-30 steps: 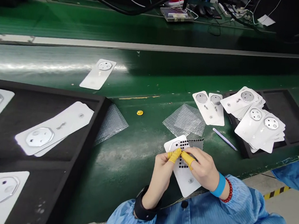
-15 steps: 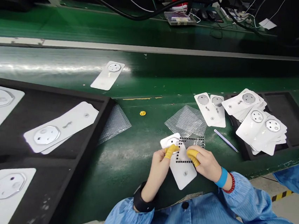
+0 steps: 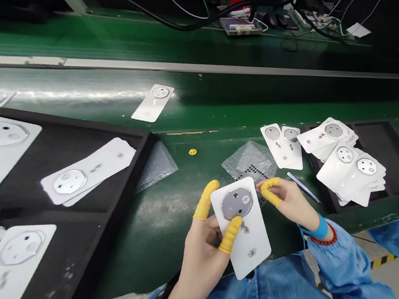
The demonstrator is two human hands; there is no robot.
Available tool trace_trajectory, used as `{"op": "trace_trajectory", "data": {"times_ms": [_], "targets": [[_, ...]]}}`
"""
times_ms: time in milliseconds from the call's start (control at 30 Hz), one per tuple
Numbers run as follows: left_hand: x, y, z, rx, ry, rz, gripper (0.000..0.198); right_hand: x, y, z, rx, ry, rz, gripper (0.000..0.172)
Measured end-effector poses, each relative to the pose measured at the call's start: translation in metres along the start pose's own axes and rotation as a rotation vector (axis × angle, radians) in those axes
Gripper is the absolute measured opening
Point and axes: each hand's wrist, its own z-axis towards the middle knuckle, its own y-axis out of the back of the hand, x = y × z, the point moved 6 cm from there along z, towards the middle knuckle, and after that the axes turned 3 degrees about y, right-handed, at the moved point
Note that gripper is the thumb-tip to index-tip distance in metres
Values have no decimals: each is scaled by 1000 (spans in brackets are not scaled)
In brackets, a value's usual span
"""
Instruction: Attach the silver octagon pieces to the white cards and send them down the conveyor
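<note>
My left hand grips a white rectangular card by its left edge, the yellow rubber finger cots kept clear of its grey octagonal disc, the way to avoid smudges; my right hand sits by the card's top corner, fingertips pinched, and I cannot tell whether they hold anything. Beyond lie a black-dotted sheet on clear bubble wrap, slim metal tweezers, and stacked white cards in a black foam tray
</note>
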Motion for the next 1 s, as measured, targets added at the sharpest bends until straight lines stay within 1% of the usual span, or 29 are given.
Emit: {"op": "trace_trajectory", "data": {"times_ms": [33,67,100,133,200,233,300,333,400,500,567,700,767,833,900,1000], "targets": [[0,-1,0,-8,9,-1,87,-5,0,1,26,-42,-4,16],[1,-1,1,-9,12,4,85,-6,2,0,20,-56,-10,17],[1,-1,2,2,13,15,82,-3,5,-2,-15,-37,-24,15],[2,-2,3,26,12,29,77,5,9,-6,-69,15,-42,12],[2,-6,5,97,-2,56,58,34,12,-16,-159,174,-90,3],[2,-9,5,131,-16,63,48,50,10,-21,-173,266,-114,6],[-1,-14,3,162,-44,79,32,78,-1,-28,-122,410,-142,11],[-3,-16,2,162,-65,87,29,87,-6,-29,-89,454,-148,13],[-9,-18,-2,145,-113,120,28,94,-12,-29,-65,497,-166,14],[-15,-18,-7,113,-197,189,24,91,-12,-26,-95,489,-196,16],[-18,-18,-8,96,-241,222,20,88,-10,-26,-79,482,-196,17],[-20,-18,-9,54,-272,268,19,90,-8,-26,-41,481,-164,15],[-22,-17,-10,28,-279,286,21,90,-8,-25,-36,455,-141,10],[-25,-17,-11,27,-294,288,22,89,-7,-22,-26,407,-119,7],[-27,-16,-13,40,-318,284,20,87,-7,-19,7,343,-70,14],[-31,-15,-16,43,-362,313,18,82,-10,-14,109,243,82,26]]}}
